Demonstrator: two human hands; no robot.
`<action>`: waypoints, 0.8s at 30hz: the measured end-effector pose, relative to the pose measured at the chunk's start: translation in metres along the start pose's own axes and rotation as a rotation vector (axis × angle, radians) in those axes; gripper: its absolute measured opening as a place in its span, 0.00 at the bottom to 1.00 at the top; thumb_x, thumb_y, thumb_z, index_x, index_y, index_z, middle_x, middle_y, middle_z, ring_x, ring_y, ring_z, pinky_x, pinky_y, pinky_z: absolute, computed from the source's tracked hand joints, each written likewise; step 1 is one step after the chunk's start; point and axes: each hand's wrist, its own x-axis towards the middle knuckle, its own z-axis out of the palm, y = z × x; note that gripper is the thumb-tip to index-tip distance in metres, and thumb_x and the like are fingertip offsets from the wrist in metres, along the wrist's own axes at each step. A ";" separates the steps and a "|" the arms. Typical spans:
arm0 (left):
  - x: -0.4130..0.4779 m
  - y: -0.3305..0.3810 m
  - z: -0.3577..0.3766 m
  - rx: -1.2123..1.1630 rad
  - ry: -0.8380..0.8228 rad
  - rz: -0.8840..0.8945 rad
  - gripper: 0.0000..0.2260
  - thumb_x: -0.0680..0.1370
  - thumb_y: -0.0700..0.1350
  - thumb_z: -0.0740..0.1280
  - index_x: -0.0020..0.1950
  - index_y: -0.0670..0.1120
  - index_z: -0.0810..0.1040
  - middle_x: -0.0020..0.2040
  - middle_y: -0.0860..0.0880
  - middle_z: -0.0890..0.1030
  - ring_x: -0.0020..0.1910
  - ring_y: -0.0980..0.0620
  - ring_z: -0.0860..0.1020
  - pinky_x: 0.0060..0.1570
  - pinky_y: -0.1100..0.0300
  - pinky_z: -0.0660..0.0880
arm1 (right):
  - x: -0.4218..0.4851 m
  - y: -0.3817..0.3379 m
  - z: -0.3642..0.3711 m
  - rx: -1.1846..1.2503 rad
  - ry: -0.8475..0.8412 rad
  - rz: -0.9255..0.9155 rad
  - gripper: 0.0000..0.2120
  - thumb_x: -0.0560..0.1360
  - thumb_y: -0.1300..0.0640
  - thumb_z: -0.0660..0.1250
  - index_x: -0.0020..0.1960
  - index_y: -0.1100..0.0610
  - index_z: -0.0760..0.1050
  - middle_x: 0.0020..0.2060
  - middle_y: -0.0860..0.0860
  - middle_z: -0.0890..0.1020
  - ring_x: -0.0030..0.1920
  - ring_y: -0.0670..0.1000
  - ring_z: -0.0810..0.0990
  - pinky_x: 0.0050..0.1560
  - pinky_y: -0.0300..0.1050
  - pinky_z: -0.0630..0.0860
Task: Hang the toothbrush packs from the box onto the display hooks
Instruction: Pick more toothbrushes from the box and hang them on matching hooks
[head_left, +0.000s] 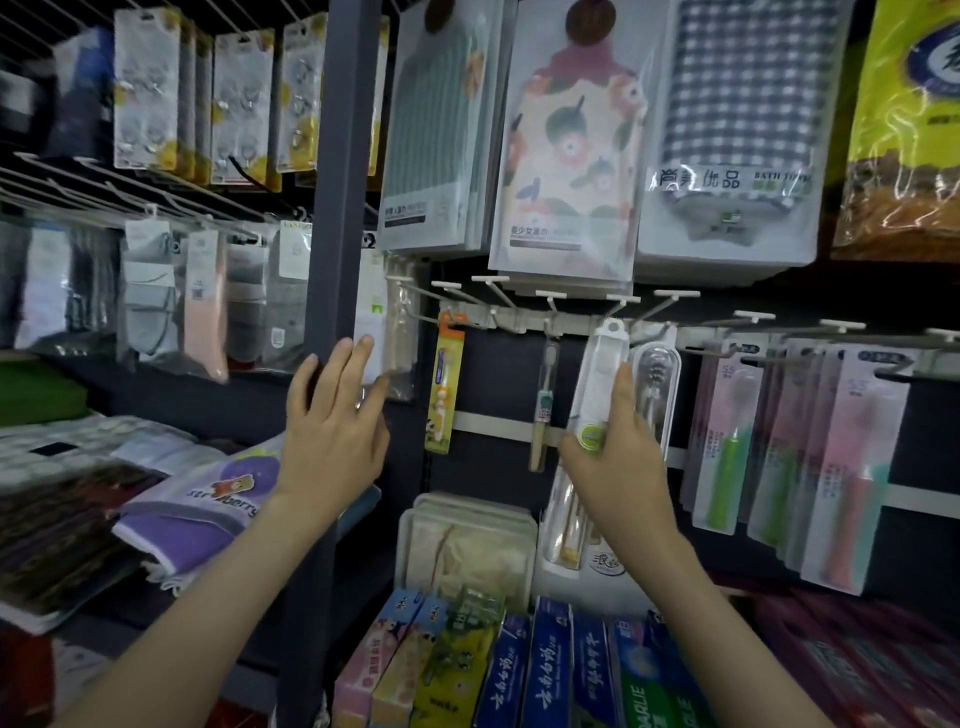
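Observation:
My right hand (621, 457) grips a long white toothbrush pack (597, 384) with a green sticker, holding it upright with its hang hole up at a white display hook (621, 301). A clear toothbrush pack (657, 395) hangs just right of it. A yellow-orange pack (444, 395) and a slim single brush (545, 410) hang further left. My left hand (332, 415) is raised with straight fingers against the dark shelf post (337, 208) and holds nothing. The box is not in view.
Several empty white hooks (493, 291) run along the rail. Pink and green toothbrush packs (810, 457) hang at the right. Towel packs (566, 145) hang above. Toothpaste boxes (524, 670) stand below. Folded cloths (202, 499) lie on the left shelf.

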 end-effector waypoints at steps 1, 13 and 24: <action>0.000 0.000 0.000 0.001 0.007 -0.003 0.13 0.75 0.41 0.61 0.57 0.40 0.79 0.72 0.37 0.67 0.72 0.40 0.63 0.70 0.41 0.59 | -0.001 0.002 -0.003 0.000 0.010 0.002 0.41 0.77 0.53 0.63 0.77 0.46 0.37 0.57 0.54 0.72 0.47 0.54 0.75 0.43 0.46 0.72; 0.000 0.000 -0.002 -0.056 0.006 -0.002 0.13 0.73 0.40 0.64 0.55 0.40 0.80 0.71 0.37 0.68 0.72 0.40 0.63 0.71 0.42 0.56 | 0.012 0.010 0.003 -0.083 -0.064 0.120 0.41 0.77 0.51 0.63 0.78 0.49 0.38 0.57 0.59 0.72 0.51 0.60 0.75 0.48 0.50 0.74; -0.021 0.020 -0.024 -0.267 -0.104 -0.072 0.16 0.69 0.38 0.70 0.57 0.40 0.79 0.72 0.34 0.65 0.72 0.37 0.60 0.71 0.39 0.54 | 0.008 0.007 0.039 -0.555 0.048 0.191 0.41 0.78 0.61 0.59 0.75 0.62 0.29 0.49 0.59 0.78 0.39 0.57 0.78 0.34 0.48 0.74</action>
